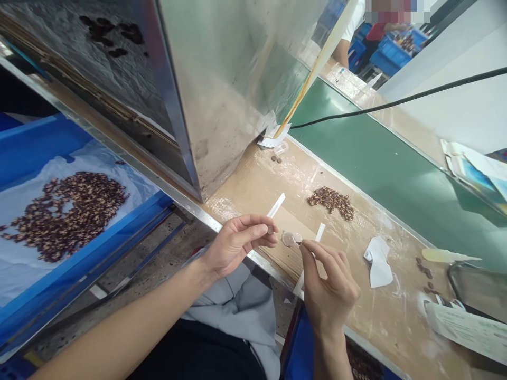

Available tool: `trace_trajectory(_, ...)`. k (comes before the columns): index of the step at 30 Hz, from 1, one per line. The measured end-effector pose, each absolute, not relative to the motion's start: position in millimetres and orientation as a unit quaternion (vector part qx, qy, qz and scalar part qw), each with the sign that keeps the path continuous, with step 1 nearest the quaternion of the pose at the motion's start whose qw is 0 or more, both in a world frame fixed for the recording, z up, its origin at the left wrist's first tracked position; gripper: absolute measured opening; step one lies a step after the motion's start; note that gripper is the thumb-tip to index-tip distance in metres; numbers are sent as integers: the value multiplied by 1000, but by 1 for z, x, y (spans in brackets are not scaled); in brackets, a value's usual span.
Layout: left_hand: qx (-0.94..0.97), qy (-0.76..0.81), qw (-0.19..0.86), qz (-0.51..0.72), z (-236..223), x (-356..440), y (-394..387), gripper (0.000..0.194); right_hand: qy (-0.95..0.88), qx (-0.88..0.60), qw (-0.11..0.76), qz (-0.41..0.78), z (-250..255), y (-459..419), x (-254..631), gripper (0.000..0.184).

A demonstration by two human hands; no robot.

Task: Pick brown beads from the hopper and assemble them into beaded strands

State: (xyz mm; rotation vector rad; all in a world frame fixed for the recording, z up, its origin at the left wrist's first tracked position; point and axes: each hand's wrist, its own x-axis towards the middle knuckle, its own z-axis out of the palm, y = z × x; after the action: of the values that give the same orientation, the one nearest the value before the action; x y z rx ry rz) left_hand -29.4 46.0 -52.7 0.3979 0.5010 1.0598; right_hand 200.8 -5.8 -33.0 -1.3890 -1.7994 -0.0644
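My left hand (241, 243) is closed in a pinch over the near edge of a cardboard-covered bench (356, 316); its fingertips hold a tiny brown part (270, 230). My right hand (327, 282) is also pinched, its thumb and forefinger gripping a small part beside a clear round disc (289, 238) that lies between the two hands. Two white strips (276, 205) (319, 232) lie on the bench just beyond my fingers. A small heap of brown parts (331, 200) sits farther back on the bench.
A blue tray (47, 142) lined with white plastic holds a large pile of brown parts (65, 211) at left. A steel housing (222, 100) rises ahead. A green conveyor belt (380, 169) runs along the bench's far side. Another person stands at the top right.
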Motion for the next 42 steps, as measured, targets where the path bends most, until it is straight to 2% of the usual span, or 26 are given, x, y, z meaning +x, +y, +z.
trace_trajectory(13, 195, 235, 820, 484, -55, -29, 44, 27, -729, -544, 414, -34, -35, -6, 199, 20)
trace_trajectory(18, 171, 228, 836, 470, -53, -30, 42, 28, -702, -551, 450, -26, -27, -9, 198, 20)
trace_trajectory(29, 128, 190, 880, 417, -45, -15, 30, 27, -565, -573, 580, 126, -5, -28, 185, 8)
trace_trajectory(42, 91, 224, 890, 386, -41, 1, 16, 33, -531, -533, 609, 250, 12, -34, 168, 15)
